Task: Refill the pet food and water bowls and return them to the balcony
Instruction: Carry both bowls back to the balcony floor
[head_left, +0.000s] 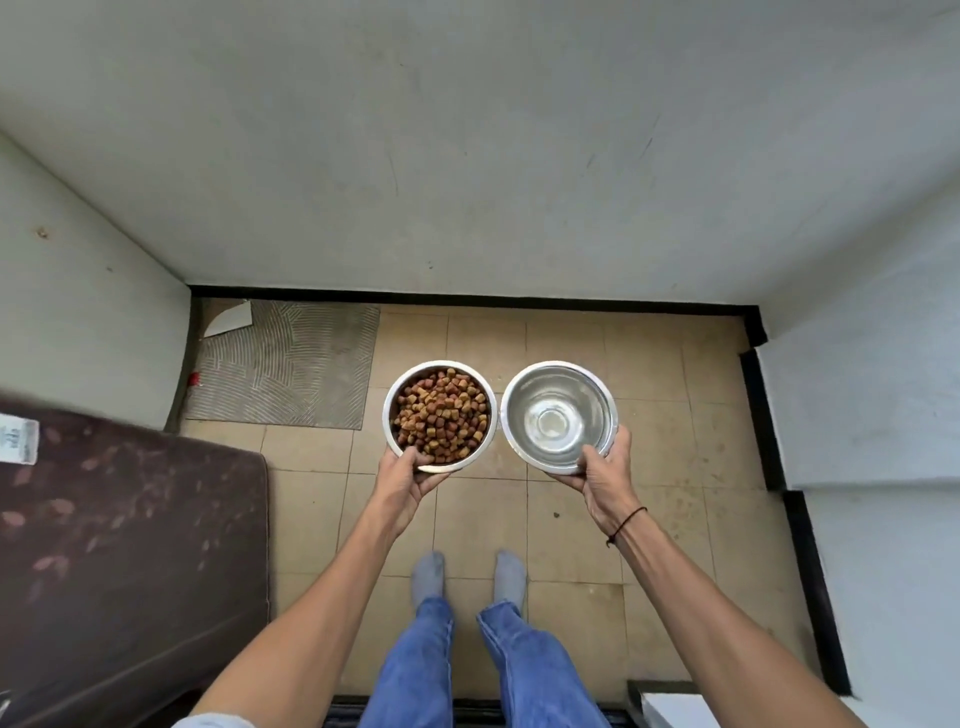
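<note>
I hold two steel bowls side by side above a tiled floor (665, 426), their rims almost touching. The food bowl (396, 395) on the left is heaped with brown kibble (441, 413); my left hand (408, 480) grips its near rim, thumb over the edge. The water bowl (519, 387) on the right looks shiny inside, and clear water in it is hard to make out. My right hand (602, 475) grips its near rim, a dark cord around that wrist.
A grey patterned mat (291, 364) lies in the far left corner with a white scrap (228, 319) on it. A dark brown mattress (119, 561) stands at the left. White walls with a black skirting (467, 297) close the floor in; my socked feet (467, 577) stand below.
</note>
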